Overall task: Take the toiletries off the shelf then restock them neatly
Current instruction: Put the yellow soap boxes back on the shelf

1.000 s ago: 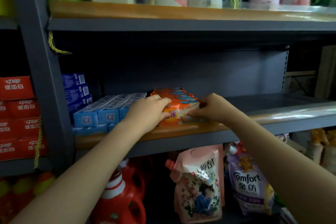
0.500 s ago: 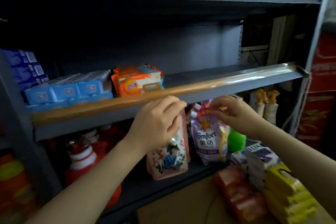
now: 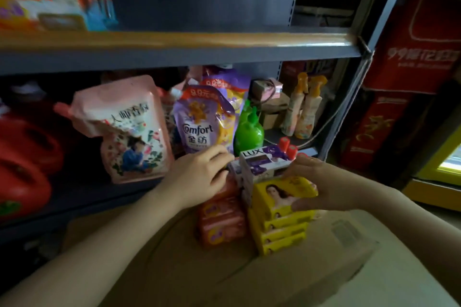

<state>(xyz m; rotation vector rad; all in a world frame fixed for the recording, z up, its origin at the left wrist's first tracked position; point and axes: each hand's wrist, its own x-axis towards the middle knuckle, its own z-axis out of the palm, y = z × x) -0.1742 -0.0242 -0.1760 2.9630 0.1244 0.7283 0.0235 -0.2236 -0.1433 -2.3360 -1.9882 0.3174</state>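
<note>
Hands have left the orange soap packs (image 3: 57, 11) on the grey metal shelf (image 3: 174, 53) and dropped to the cardboard box (image 3: 174, 269). My left hand (image 3: 199, 177) curls beside the white LUX soap box (image 3: 265, 161); my right hand (image 3: 321, 189) pinches the top yellow soap bar (image 3: 284, 194), next for restocking, I judge.

Two bare forearms come in from the bottom of the frame, one from the lower left corner, one from the right edge. No sleeve, watch, ring or band shows anywhere on them. The left hand (image 3: 199, 177) and the right hand (image 3: 321, 184) are ungloved, with short, unpainted nails on the fingers (image 3: 219, 154). Nothing else of the person shows.
</note>
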